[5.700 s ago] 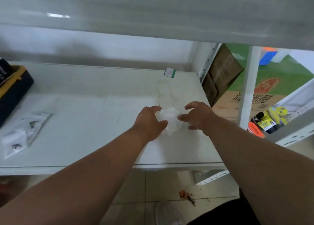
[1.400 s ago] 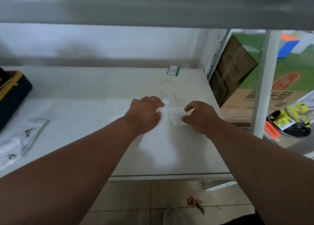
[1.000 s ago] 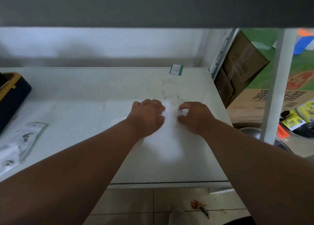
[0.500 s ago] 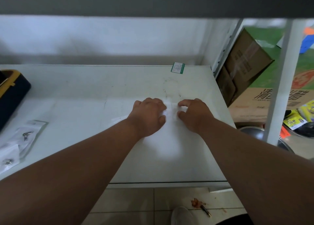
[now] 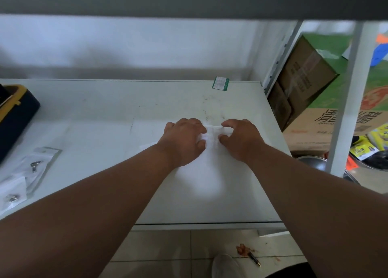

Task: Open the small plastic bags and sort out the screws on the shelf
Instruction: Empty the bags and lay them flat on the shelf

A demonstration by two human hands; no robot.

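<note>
A small clear plastic bag point(image 5: 212, 135) lies on the white shelf point(image 5: 117, 120), right of the middle. My left hand point(image 5: 184, 140) pinches its left side and my right hand point(image 5: 241, 140) pinches its right side, fingers curled over it. Most of the bag is hidden by my fingers and I cannot see what is in it. At the shelf's left front lie two more clear bags: one point(image 5: 41, 166) holds a grey metal part, the other point(image 5: 12, 195) holds a small screw.
A black and yellow tool case point(image 5: 14, 118) sits at the far left. A green-edged label point(image 5: 220, 83) lies near the back. The upper shelf hangs low overhead. A white upright post point(image 5: 346, 101) and cardboard boxes point(image 5: 302, 78) stand to the right.
The bag was held crumpled above the shelf; now it lies flat on it. My hands have closed in on it from both sides.
</note>
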